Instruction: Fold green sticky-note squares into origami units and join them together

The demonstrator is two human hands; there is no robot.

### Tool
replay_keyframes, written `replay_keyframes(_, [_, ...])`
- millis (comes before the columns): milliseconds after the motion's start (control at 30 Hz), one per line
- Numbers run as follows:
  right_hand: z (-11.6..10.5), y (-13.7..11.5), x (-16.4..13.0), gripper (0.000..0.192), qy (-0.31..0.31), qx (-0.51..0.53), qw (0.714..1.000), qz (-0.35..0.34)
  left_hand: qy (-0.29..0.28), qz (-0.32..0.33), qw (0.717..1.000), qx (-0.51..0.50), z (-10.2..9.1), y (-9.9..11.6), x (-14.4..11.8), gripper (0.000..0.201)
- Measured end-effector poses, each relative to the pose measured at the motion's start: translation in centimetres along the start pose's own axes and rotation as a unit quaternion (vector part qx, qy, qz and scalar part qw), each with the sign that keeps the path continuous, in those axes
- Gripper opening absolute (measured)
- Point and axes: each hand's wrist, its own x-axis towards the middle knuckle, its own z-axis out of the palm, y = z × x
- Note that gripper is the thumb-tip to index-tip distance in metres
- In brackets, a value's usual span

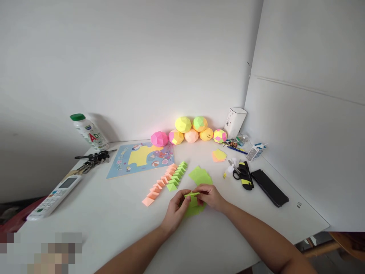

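Observation:
Between my two hands is a small folded piece of green paper point(192, 194), held just above the table. My left hand point(177, 207) pinches its left end, thumb toward me. On the other end, the fingers of my right hand point(210, 196) are closed. Loose green paper sheets point(200, 176) lie behind my hands, and more green paper point(194, 211) shows beneath them. To the left runs a slanting row of folded green paper units point(177, 176), beside a longer row of folded orange paper units point(159, 184).
Several faceted paper balls point(183, 125) are stacked by the wall. A blue picture board point(119, 167), white bottle point(89, 131) and white remote point(54, 198) are at left. At right are yellow and orange paper point(219, 155), scissors point(236, 174), a yellow-black cutter point(245, 176) and a black phone point(270, 187).

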Motion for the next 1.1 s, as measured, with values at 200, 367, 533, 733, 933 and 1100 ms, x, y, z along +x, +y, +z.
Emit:
replay_keyframes(200, [-0.1, 0.1, 0.0, 0.026, -0.003, -0.004, 1.0, 0.025, 0.004, -0.004, 1.0, -0.001, -0.1, -0.5, 0.0, 0.034])
replay_keyframes(367, [-0.2, 0.2, -0.2, 0.026, -0.022, 0.004, 0.999, 0.04, -0.02, -0.012, 0.999, -0.048, 0.1, -0.4, 0.1, 0.031])
replay_keyframes(533, [-0.2, 0.2, -0.3, 0.041, -0.044, 0.022, 0.998, 0.044, 0.03, -0.013, 0.999, -0.025, 0.3, -0.9, 0.4, 0.028])
replay_keyframes(733, [-0.4, 0.6, -0.2, 0.033, -0.061, 0.05, 0.997, -0.001, 0.046, -0.047, 0.997, -0.041, 0.5, -1.2, 0.6, 0.034])
replay_keyframes(933, [-0.2, 0.6, -0.1, 0.02, -0.083, -0.032, 0.996, -0.027, 0.053, -0.055, 0.996, -0.055, 0.6, -0.2, 0.4, 0.037])
replay_keyframes(1100, [-0.2, 0.3, -0.2, 0.033, -0.09, -0.057, 0.994, -0.016, 0.058, -0.054, 0.996, -0.044, 0.6, -0.1, 0.4, 0.038])
